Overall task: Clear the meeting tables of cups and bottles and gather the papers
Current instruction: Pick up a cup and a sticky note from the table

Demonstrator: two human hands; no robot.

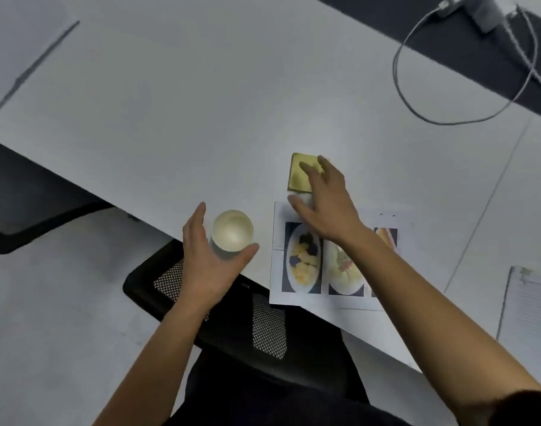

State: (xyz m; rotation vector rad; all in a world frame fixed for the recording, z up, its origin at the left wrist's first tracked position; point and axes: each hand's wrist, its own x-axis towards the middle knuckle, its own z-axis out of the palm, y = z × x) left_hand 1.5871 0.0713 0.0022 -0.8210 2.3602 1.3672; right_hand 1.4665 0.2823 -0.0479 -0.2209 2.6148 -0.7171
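The paper cup [232, 230] is round and white with a pale inside, and it stands near the front edge of the smooth white tabletop [170, 103]. The left hand [212, 259] curves round it, with the thumb against its near side and the fingers along its left.

Just to the right lies a sheet of paper [280, 272] printed with colour photos of plated food; no writing on it can be read. The right hand [324, 207] reaches over this sheet with fingers straight and spread, their tips on a square yellow pad of sticky notes [298, 176].

A lined sheet [527, 305] lies at the far right. A grey cable [399, 87] loops behind. A black mesh chair [267, 327] sits below the edge.
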